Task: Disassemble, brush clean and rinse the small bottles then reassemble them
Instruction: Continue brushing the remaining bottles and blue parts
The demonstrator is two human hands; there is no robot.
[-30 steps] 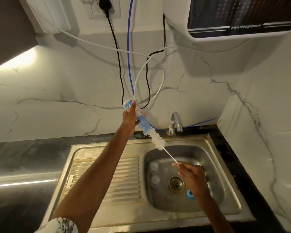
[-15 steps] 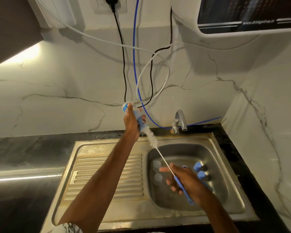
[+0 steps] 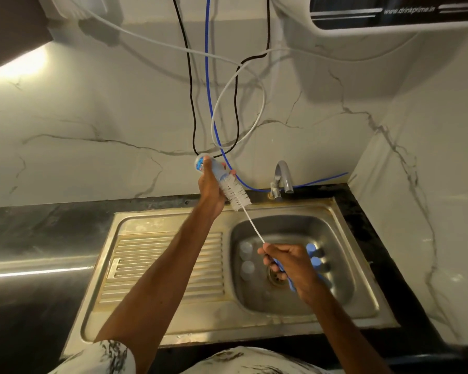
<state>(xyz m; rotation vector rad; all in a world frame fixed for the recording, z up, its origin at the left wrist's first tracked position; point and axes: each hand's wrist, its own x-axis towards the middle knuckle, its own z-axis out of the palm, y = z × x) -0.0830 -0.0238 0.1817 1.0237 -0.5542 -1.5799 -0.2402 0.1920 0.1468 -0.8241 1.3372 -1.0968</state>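
Head view: nearest, the right hand (image 3: pixel 289 265) grasps the brush (image 3: pixel 234 194) by its handle over the sink (image 3: pixel 173 319). In the basin beneath it lie clear bottles (image 3: pixel 246 249) to its left and blue caps (image 3: pixel 311 249) to its right. The stem slants away up-left, in line with the small bottle (image 3: pixel 214 171) gripped by the farther left hand (image 3: pixel 210 184), bristles mostly outside its mouth.

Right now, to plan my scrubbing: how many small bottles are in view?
3: one bottle gripped by the left hand; two others in the sink basin, left of the drain. The right hand may hide more.
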